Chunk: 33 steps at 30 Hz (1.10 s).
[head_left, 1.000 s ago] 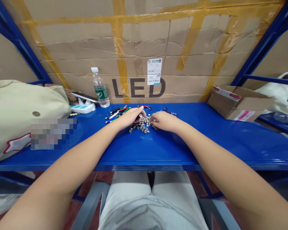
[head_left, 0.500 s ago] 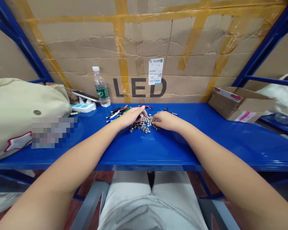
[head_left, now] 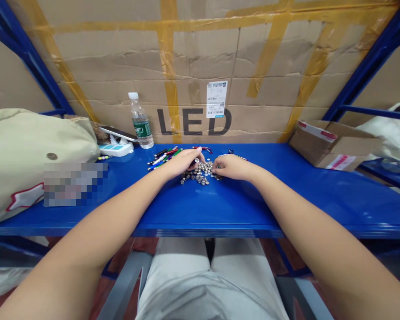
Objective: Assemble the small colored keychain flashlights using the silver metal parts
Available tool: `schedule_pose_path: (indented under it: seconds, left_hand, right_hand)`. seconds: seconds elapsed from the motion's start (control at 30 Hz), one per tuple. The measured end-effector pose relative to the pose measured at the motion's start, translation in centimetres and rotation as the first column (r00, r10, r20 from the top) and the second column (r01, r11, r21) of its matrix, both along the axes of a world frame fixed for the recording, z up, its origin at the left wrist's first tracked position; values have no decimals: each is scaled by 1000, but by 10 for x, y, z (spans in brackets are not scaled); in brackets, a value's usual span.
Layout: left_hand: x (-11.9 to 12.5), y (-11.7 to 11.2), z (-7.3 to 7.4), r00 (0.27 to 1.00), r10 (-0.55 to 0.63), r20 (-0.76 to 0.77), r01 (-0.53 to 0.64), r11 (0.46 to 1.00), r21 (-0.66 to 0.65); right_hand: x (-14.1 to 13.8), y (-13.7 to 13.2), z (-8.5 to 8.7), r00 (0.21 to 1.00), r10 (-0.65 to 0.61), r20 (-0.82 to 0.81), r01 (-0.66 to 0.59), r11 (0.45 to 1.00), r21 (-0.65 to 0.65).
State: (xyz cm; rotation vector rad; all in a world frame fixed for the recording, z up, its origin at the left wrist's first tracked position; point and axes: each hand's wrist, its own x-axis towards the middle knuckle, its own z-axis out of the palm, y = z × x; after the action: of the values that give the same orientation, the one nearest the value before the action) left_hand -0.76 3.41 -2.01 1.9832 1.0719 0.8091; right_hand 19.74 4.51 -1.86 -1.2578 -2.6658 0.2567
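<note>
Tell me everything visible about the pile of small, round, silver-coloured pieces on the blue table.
The pile of small, round, silver-coloured pieces looks metallic, with bright highlights and dark shadows. The pieces lie loose in an uneven spread, many crowded together. They rest on the glossy blue table, between the person's bare left hand and bare right hand. The right fingers are at its right edge; whether they pinch a piece is unclear. The hands hide some edges. Finer detail is too small to tell.

Storeroom-like workspace with blue metal racking [head_left: 364,64] and a large taped LED carton [head_left: 203,66].
</note>
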Motion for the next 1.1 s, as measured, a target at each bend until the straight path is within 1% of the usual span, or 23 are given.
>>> schedule_pose_path:
  seconds: [0.1, 0.2, 0.33, 0.5, 0.57, 0.63, 0.7, 0.8, 0.87, 0.97, 1.1]
  left_hand:
    - [0, 0, 0, 1000, -2, -3, 2, 1000, 0]
    - [0, 0, 0, 1000, -5, 2, 5, 1000, 3]
    - [0, 0, 1, 1000, -5, 6, 5, 1000, 0]
    - [1, 2, -1, 999, 13, 35, -13, 1000, -10]
    - [1, 5, -4, 997, 20, 71, -17, 999, -33]
    - [2, 9, -7, 993, 20, 117, -12, 998, -69]
    - [2, 11, -8, 988, 19, 152, -2, 994, -111]
    - [4, 9, -7, 973, 22, 230, 24, 980, -195]
    - [5, 5, -5, 956, 39, 292, 39, 966, -256]
    - [7, -1, -1, 945, 42, 326, 59, 954, -292]
    - [7, -4, 1, 939, 5, 345, 108, 946, -306]
  right_hand:
    - [-1, 1, -2, 999, 25, -29, -25, 1000, 2]
    - [-2, 3, -6, 998, 53, -17, -52, 998, 18]
    - [-3, 7, -11, 999, 46, -12, -45, 997, 67]
    - [-4, 9, -12, 999, 30, -25, -30, 1000, -4]
    - [-4, 7, -11, 999, 26, -40, -27, 1000, -9]
    - [-4, 4, -8, 994, 6, -106, -5, 1000, 11]
    - [-5, -1, -3, 972, -29, -235, 39, 999, 37]
    - [-8, -9, 4, 895, -48, -444, 86, 994, 68]
    - [-9, -12, 7, 845, -37, -533, 89, 993, 73]
    - [-10, -13, 7, 799, -22, -600, 75, 995, 63]
    - [-8, -10, 6, 791, -13, -612, 48, 998, 40]
